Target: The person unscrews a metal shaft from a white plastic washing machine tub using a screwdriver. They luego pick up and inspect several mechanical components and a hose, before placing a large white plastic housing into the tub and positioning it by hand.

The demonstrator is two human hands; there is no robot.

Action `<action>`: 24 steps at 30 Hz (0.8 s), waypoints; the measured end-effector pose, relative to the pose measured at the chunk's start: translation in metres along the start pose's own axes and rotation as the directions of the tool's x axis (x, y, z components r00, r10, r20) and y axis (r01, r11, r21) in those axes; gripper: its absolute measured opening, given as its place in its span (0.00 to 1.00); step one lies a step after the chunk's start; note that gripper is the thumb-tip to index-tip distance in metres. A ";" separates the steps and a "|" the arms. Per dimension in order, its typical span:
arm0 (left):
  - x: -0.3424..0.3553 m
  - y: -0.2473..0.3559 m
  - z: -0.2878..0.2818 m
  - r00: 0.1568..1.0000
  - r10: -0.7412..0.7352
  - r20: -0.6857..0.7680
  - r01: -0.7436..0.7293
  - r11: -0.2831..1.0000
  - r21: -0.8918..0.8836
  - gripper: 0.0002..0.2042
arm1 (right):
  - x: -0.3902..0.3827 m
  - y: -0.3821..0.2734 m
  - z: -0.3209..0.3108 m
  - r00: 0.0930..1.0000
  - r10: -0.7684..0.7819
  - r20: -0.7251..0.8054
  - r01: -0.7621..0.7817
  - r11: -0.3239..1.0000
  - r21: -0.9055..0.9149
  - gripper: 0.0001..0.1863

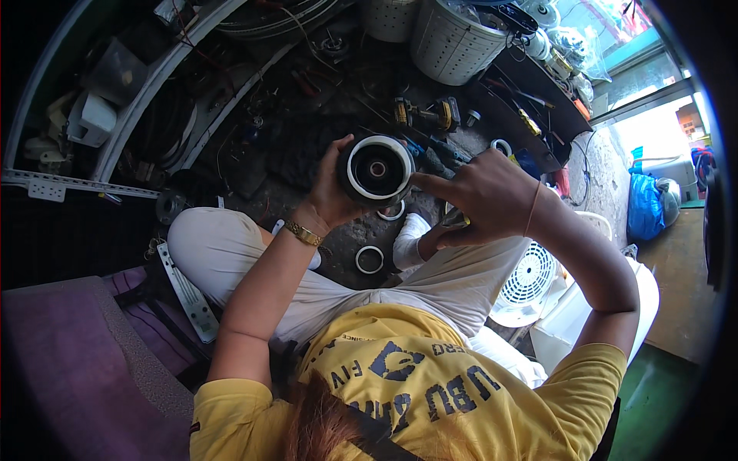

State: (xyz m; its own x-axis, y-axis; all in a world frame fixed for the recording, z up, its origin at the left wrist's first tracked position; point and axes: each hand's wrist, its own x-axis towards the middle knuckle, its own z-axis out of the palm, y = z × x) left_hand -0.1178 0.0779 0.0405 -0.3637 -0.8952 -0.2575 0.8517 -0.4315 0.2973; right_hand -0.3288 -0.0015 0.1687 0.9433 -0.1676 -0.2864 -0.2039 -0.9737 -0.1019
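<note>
My left hand [332,183] is wrapped round a black cylindrical housing [355,195], holding it up in front of my knees. Its open end faces up, with a white ring [352,163] round the rim and a small copper-coloured bush [377,170] deep in the centre. My right hand [484,196] is at the right of the housing, its index finger stretched out to the rim; finger and thumb are apart. Whether the fingertip touches the rim I cannot tell. Below the housing, a pale ring [370,260] lies on the floor, with another ring [390,210] partly hidden behind the housing.
A yellow-and-black cordless drill [427,114] lies beyond the housing, near pliers [306,83] and scattered tools. White perforated baskets [459,42] stand at the back. Metal shelving [146,84] runs along the left. At my right are a white round grille [530,270] and a blue bag [646,206].
</note>
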 end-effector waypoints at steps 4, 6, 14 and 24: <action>0.000 0.000 -0.005 0.999 0.024 0.043 -0.025 0.999 0.032 0.33 | 0.001 0.000 0.006 0.998 -0.003 -0.059 0.005 0.999 0.039 0.40; 0.001 -0.002 -0.003 0.994 0.102 0.050 -0.106 0.991 0.079 0.34 | 0.002 -0.001 0.011 0.996 0.027 -0.090 -0.022 0.998 0.056 0.44; 0.003 -0.006 0.002 0.979 0.201 0.005 -0.201 0.974 0.107 0.33 | 0.005 -0.009 0.021 0.995 0.051 -0.085 -0.032 0.977 0.212 0.46; 0.007 -0.009 0.010 0.922 0.387 -0.029 -0.376 0.909 0.178 0.31 | 0.011 -0.012 0.021 0.993 0.087 -0.081 -0.065 0.969 0.237 0.42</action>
State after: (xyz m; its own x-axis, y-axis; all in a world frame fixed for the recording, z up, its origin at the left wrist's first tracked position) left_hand -0.1318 0.0746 0.0447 0.0053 -0.9888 -0.1490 0.8443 -0.0755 0.5305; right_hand -0.3214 0.0111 0.1469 0.9403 -0.2633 -0.2159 -0.3212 -0.8961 -0.3062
